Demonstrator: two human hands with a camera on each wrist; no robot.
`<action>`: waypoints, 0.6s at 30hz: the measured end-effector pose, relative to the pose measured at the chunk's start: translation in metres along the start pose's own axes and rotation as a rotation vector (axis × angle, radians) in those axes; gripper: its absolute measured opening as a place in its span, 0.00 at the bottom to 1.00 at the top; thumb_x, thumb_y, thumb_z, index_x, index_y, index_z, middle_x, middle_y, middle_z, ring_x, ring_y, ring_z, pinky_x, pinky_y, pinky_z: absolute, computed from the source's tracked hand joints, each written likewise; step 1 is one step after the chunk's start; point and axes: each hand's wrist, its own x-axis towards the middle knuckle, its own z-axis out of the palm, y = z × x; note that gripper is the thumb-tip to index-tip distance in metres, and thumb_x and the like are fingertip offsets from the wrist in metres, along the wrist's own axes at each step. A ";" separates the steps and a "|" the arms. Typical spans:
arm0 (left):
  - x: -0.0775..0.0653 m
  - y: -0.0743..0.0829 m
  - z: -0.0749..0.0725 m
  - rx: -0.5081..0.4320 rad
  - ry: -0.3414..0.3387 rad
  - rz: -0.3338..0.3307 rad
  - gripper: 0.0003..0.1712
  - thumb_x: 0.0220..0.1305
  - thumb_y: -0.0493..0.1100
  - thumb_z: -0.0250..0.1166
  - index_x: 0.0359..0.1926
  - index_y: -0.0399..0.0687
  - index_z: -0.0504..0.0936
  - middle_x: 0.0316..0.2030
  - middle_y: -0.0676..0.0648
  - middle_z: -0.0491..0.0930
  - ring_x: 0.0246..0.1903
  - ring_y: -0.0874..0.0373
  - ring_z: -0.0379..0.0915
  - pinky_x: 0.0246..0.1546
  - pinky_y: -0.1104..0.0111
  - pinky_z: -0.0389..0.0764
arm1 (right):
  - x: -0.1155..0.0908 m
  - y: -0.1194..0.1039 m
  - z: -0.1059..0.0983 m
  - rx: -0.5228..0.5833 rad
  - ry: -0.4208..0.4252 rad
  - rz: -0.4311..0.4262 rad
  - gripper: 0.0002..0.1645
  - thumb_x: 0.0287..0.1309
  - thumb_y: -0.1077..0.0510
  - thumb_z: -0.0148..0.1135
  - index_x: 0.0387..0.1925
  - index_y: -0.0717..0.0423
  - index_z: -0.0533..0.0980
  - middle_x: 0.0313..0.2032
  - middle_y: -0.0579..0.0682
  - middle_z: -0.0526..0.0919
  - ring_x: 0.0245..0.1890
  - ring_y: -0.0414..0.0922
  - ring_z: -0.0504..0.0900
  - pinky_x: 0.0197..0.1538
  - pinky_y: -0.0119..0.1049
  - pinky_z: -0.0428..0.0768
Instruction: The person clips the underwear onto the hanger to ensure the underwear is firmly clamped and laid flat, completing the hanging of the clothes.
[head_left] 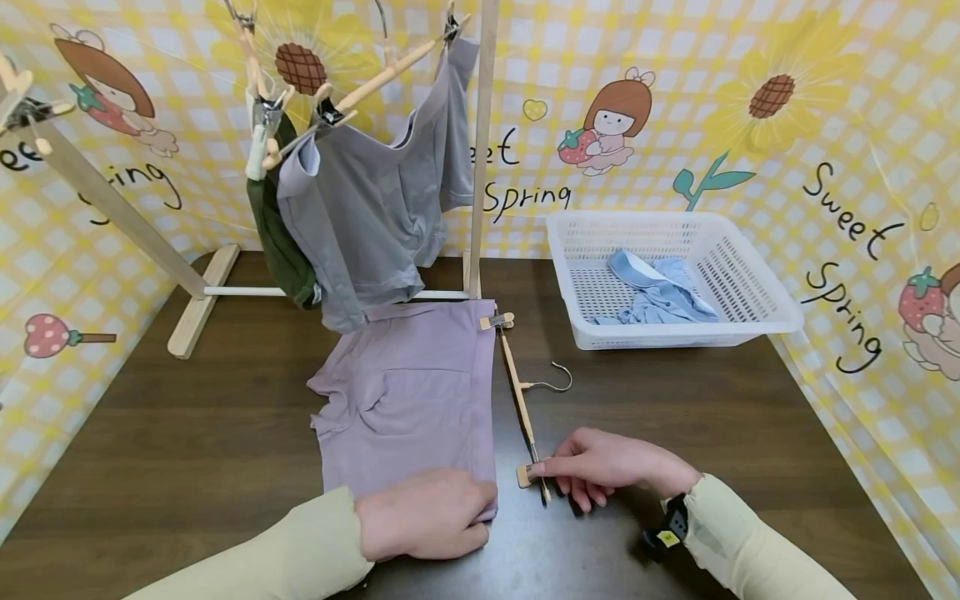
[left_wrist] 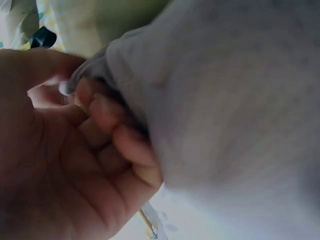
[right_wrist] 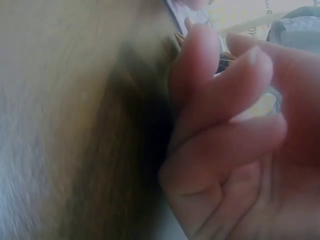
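Lilac boxer briefs [head_left: 420,400] lie flat on the table, waistband toward the right. At the waistband's near corner my left hand [head_left: 431,512] pinches the fabric; the left wrist view shows its fingers curled at the cloth's edge [left_wrist: 135,75]. Beside the waistband lies a wooden clip hanger [head_left: 517,387], its metal hook pointing right. Its far clip [head_left: 497,321] sits on the waistband's far corner. My right hand [head_left: 607,467] pinches the near clip [head_left: 524,476] between thumb and fingers, a short gap from the fabric. In the right wrist view, curled fingers [right_wrist: 225,100] hide most of that clip.
Grey boxer briefs [head_left: 367,200] and a dark green garment [head_left: 281,225] hang from clip hangers on a wooden rack [head_left: 480,167] at the back left. A white plastic basket [head_left: 682,337] at the back right contains light blue clothing [head_left: 660,292]. Patterned cloth surrounds the table.
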 end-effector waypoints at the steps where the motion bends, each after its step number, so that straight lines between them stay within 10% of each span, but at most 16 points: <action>1: 0.000 0.000 0.001 0.018 0.013 0.006 0.13 0.66 0.44 0.63 0.25 0.57 0.71 0.16 0.60 0.65 0.18 0.68 0.65 0.22 0.70 0.70 | 0.001 0.000 0.001 0.009 -0.004 -0.003 0.36 0.69 0.36 0.60 0.21 0.65 0.78 0.13 0.52 0.78 0.08 0.40 0.68 0.14 0.30 0.63; 18: -0.006 0.004 -0.022 0.014 0.202 0.093 0.13 0.76 0.43 0.57 0.29 0.57 0.74 0.21 0.63 0.68 0.23 0.70 0.70 0.25 0.68 0.75 | 0.007 -0.002 0.016 0.394 -0.017 -0.077 0.38 0.75 0.40 0.51 0.14 0.59 0.56 0.12 0.46 0.65 0.12 0.37 0.58 0.17 0.29 0.58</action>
